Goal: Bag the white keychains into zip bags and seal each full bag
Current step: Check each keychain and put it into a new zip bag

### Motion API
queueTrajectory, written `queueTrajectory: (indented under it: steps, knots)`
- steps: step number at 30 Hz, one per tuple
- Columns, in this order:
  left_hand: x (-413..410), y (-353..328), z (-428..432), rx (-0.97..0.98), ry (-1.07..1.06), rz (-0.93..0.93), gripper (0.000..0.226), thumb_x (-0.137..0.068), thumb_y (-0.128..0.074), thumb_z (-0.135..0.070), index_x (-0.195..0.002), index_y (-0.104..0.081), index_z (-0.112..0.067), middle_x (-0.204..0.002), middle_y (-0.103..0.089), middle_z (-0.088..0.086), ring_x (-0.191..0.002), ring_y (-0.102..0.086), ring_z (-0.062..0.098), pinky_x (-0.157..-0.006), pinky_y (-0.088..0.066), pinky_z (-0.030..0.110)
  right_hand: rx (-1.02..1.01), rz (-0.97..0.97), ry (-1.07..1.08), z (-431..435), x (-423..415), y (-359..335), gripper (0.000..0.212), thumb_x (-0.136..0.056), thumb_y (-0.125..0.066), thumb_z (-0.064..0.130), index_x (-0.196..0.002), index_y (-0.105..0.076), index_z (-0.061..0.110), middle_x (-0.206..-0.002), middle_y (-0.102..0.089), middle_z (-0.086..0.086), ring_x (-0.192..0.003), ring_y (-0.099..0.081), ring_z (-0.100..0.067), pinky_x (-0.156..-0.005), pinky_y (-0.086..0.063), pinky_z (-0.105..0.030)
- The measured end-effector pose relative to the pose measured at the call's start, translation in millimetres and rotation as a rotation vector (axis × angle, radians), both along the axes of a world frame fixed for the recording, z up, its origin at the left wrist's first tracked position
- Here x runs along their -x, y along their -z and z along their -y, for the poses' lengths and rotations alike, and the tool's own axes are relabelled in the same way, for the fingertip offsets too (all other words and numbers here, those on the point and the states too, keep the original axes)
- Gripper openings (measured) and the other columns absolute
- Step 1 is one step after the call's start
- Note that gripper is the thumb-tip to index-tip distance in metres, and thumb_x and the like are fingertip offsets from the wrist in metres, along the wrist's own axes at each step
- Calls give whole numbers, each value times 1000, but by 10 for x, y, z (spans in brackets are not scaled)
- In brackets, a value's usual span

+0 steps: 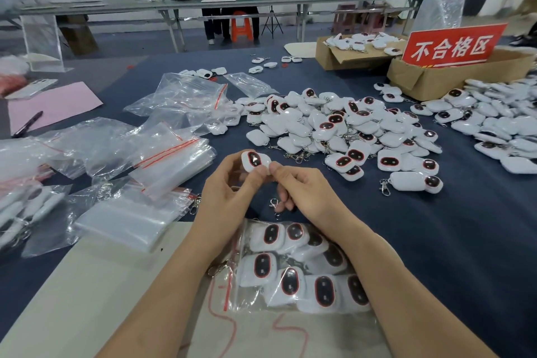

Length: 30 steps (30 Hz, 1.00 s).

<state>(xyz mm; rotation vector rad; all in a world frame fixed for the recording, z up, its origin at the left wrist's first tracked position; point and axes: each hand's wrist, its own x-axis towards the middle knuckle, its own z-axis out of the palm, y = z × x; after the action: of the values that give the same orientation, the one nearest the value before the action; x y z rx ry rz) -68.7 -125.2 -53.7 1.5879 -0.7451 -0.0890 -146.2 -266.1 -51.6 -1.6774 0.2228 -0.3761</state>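
Note:
I hold one white keychain (255, 161), its dark red-rimmed window facing up, above the table. My left hand (229, 192) grips it from the left, and my right hand (302, 189) pinches its right end with thumb and forefinger. Its metal clasp (273, 203) dangles below my right fingers. Under my forearms lies a zip bag (296, 267) holding several white keychains, its red zip strip at the left. A big heap of loose white keychains (343, 128) spreads across the blue table beyond my hands.
Empty zip bags (162, 160) lie in piles at the left, and filled bags (26, 206) at the far left. Cardboard boxes (436, 75) with a red sign (453, 45) stand back right. A beige board (101, 285) lies near me. Two people stand at a far bench.

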Motion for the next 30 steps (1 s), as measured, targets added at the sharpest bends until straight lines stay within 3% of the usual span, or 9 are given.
queueTrajectory:
  steps: [3, 5, 7, 9, 15, 17, 20, 24, 30]
  knots:
    - [-17, -15, -19, 98, -50, -172, 13, -102, -60, -26, -111, -69, -23, -100, -75, -10, -98, -70, 18, -75, -54, 21, -33, 8, -18, 5, -13, -19, 29, -104, -50, 38, -94, -74, 24, -64, -66, 4, -60, -61, -11, -63, -56, -21]
    - [-32, -76, -88, 168, -90, -312, 19, -104, -55, -16, -116, -68, -21, -101, -74, -5, -99, -69, 26, -72, -57, 19, 37, 19, 15, 46, -10, -68, 23, -105, -49, 33, -100, -72, 30, -76, -72, 8, -70, -65, -6, -74, -58, -26]
    - [-41, -137, -225, 232, -86, -394, 29, -106, -48, -9, -129, -61, -21, -113, -68, 6, -97, -71, 22, -77, -62, 25, 131, 40, 37, 102, 17, -156, 21, -105, -51, 28, -101, -70, 36, -83, -73, 12, -77, -66, -3, -80, -57, -27]
    - [-19, -177, -429, 228, -85, -416, 28, -108, -41, -7, -128, -56, -21, -113, -61, 8, -88, -75, 17, -74, -62, 23, 158, 46, 24, 148, 60, -272, 22, -105, -52, 23, -100, -70, 36, -83, -74, 13, -78, -66, -2, -79, -56, -23]
    - [154, -183, -1009, -111, -73, -398, 31, -105, -50, -12, -123, -61, -35, -89, -60, 4, -68, -69, 8, -60, -52, 13, 310, -102, -128, 125, 159, -607, 24, -105, -52, 20, -104, -70, 35, -94, -75, 10, -82, -67, -2, -83, -54, -21]
    - [191, -215, -1093, -183, -50, -399, 27, -102, -57, -11, -125, -61, -25, -86, -60, 7, -63, -64, 10, -56, -48, 11, 477, -178, -215, 38, 168, -684, 25, -104, -51, 18, -107, -68, 36, -99, -74, 13, -85, -67, -1, -89, -52, -20]
    - [201, -261, -1144, -292, -53, -324, 15, -100, -60, -9, -113, -68, -11, -73, -55, 6, -53, -52, 11, -51, -41, 16, 658, -265, -319, -76, 158, -762, 28, -106, -47, 18, -113, -65, 38, -107, -70, 15, -91, -65, 2, -90, -48, -14]
    - [247, -289, -1168, -363, 27, -296, 16, -101, -58, -12, -109, -72, -16, -71, -52, 2, -63, -44, 16, -62, -36, 29, 666, -277, -295, -104, 140, -830, 30, -107, -44, 16, -116, -66, 34, -107, -67, 14, -88, -63, 1, -89, -47, -15]
    - [258, -291, -1126, -487, 45, -241, 19, -100, -60, -14, -112, -71, -24, -88, -73, 4, -68, -56, 7, -70, -44, 25, 657, -294, -287, -52, 157, -878, 28, -107, -44, 16, -120, -68, 24, -112, -70, 3, -87, -64, -5, -83, -47, -10]
